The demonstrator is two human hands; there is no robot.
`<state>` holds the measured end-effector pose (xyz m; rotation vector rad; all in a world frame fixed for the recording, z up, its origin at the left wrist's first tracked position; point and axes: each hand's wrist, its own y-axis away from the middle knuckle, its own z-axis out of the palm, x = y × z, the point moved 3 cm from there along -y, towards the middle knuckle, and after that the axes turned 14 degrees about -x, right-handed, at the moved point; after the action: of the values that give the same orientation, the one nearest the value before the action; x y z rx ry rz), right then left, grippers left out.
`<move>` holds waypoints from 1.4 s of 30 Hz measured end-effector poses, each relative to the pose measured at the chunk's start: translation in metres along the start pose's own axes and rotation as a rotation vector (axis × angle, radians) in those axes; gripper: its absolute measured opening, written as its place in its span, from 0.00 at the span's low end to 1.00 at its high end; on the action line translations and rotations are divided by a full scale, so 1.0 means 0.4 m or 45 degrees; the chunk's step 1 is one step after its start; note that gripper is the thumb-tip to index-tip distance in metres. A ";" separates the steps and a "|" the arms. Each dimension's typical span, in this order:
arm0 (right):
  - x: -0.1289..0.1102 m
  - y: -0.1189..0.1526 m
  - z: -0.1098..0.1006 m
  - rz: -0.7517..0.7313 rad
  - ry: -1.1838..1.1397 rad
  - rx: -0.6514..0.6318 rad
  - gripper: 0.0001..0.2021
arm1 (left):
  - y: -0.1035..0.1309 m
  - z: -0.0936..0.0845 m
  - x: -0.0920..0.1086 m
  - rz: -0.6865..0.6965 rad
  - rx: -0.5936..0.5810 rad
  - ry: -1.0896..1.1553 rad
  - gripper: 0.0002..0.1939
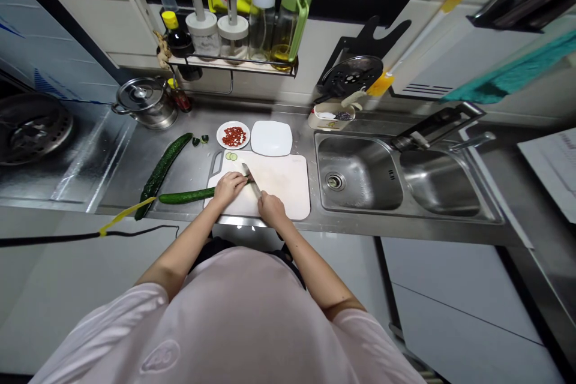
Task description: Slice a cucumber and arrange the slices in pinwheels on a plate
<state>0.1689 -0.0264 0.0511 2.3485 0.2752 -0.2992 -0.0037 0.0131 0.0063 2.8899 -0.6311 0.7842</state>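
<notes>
My left hand (228, 188) is closed round a green cucumber (186, 196), whose far part sticks out to the left past the white cutting board (288, 186). In my right hand (272, 209) is a knife (254, 187), its blade slanting up and left beside the cucumber's right end, close to my left fingertips. Two thin cucumber slices (231, 156) lie near the board's upper left corner. A second whole cucumber (162, 171) rests on the steel counter to the left, with small dark green end pieces (200, 140) nearby.
Behind the board are a plate with chopped red pieces (234, 135) and a white square plate (271, 138). A lidded pot (144, 102) stands back left, under a shelf of bottles (234, 63). A double sink (360, 171) is at right. A black cable (135, 233) crosses the lower left.
</notes>
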 end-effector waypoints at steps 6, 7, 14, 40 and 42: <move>0.023 0.023 0.017 -0.005 0.030 -0.006 0.12 | -0.001 0.000 0.001 0.001 -0.003 0.023 0.14; 0.026 0.024 0.019 -0.012 0.034 -0.004 0.12 | -0.001 0.000 0.001 0.001 -0.001 0.027 0.14; 0.030 0.018 0.011 -0.019 0.018 -0.027 0.12 | -0.006 0.003 -0.002 -0.029 -0.009 0.043 0.14; 0.015 0.020 -0.010 -0.005 0.026 -0.065 0.13 | -0.005 0.010 -0.009 -0.018 0.027 0.064 0.13; 0.011 0.014 -0.015 -0.014 0.025 -0.064 0.13 | -0.006 0.010 -0.009 -0.029 0.020 0.056 0.13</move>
<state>0.1756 -0.0255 0.0575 2.3024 0.3018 -0.2715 -0.0036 0.0159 0.0011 2.8795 -0.5895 0.8511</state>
